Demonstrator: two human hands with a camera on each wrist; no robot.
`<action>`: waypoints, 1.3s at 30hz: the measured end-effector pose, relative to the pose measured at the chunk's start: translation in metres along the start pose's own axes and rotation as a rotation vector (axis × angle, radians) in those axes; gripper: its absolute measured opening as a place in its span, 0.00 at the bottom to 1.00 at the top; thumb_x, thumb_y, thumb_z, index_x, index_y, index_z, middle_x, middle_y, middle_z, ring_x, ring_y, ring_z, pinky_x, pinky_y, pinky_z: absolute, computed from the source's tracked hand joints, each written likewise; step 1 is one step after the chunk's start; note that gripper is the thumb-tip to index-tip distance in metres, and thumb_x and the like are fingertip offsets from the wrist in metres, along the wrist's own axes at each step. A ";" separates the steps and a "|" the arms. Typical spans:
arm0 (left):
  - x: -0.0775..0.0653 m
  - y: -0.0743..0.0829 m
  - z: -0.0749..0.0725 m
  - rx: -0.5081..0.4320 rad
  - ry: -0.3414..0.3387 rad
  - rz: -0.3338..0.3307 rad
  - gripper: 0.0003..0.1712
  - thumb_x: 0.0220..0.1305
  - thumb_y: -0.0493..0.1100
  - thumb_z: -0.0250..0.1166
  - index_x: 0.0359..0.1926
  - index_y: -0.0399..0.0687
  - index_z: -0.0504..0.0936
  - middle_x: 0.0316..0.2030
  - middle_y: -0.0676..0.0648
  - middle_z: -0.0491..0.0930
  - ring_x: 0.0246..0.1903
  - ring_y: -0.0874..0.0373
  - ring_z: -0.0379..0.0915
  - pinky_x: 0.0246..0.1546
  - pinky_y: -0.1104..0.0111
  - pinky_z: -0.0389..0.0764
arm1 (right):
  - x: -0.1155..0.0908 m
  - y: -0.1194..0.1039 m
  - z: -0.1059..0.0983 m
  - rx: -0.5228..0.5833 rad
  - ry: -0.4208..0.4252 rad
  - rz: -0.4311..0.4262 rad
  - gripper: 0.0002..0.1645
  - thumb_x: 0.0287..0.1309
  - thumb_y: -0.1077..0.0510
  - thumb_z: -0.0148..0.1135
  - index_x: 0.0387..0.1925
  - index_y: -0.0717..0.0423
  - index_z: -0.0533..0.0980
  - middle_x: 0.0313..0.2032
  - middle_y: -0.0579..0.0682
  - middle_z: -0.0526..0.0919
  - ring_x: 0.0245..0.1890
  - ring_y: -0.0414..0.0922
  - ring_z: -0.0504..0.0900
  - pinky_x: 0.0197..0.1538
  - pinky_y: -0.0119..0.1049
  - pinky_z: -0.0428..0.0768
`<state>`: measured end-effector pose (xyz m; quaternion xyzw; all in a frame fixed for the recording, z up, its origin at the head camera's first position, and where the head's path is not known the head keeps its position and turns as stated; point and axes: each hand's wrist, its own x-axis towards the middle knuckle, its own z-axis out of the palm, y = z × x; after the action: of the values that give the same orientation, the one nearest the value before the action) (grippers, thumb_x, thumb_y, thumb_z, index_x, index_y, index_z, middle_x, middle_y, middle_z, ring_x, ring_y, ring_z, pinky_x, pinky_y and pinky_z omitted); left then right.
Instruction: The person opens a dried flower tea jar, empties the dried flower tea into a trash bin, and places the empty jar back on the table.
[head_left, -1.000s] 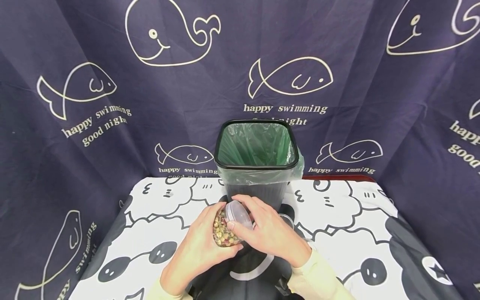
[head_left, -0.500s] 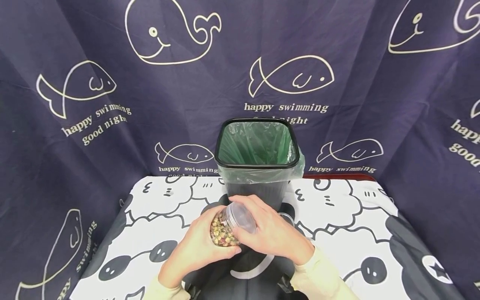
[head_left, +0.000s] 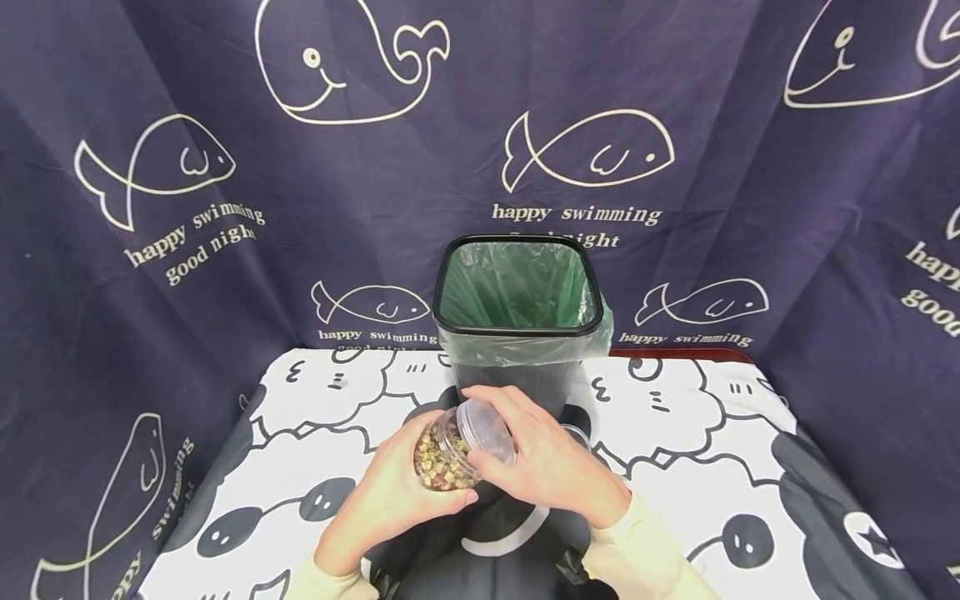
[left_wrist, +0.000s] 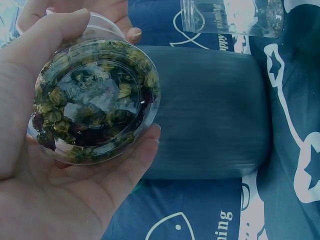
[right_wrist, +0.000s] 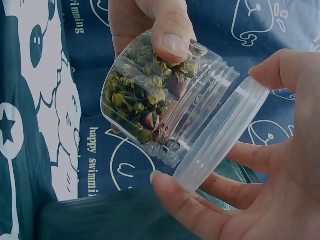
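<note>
My left hand [head_left: 390,483] grips a clear plastic jar [head_left: 437,460] part-filled with dried flower buds, yellowish with a few dark red ones. The jar is tilted, its threaded mouth facing right. In the right wrist view, my left thumb presses on the side of the jar [right_wrist: 145,92]. A translucent screw lid [right_wrist: 222,135] is pinched at its rim between the thumb and fingers of my right hand [head_left: 551,467]. A narrow gap shows between lid and threads along much of the rim. The left wrist view shows the jar's round base [left_wrist: 97,102] with buds behind it.
Just beyond my hands stands a dark waste bin [head_left: 517,379] with a black rim and a green bag liner [head_left: 517,287]. Another clear jar [left_wrist: 232,17] stands near it, partly behind my right hand in the head view. A cartoon-print cloth [head_left: 315,462] covers the table; a navy curtain hangs behind.
The jar has shifted slightly left and tilted more, and its threaded neck now shows beside the lid. The lid has come away from the jar's mouth in my right hand.
</note>
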<state>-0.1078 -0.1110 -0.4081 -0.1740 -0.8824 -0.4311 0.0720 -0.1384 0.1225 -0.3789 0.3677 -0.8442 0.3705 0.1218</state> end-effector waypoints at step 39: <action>-0.003 0.002 -0.023 -0.031 0.278 -0.087 0.56 0.35 0.55 0.89 0.69 0.63 0.72 0.56 0.59 0.79 0.54 0.63 0.77 0.58 0.62 0.77 | -0.011 0.006 0.016 0.025 0.052 0.377 0.48 0.42 0.38 0.83 0.64 0.39 0.70 0.50 0.37 0.82 0.42 0.37 0.85 0.44 0.35 0.83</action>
<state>-0.1048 -0.1288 -0.3929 -0.0750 -0.8638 -0.4674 0.1722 -0.1336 0.1200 -0.3984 0.1948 -0.8901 0.4066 0.0675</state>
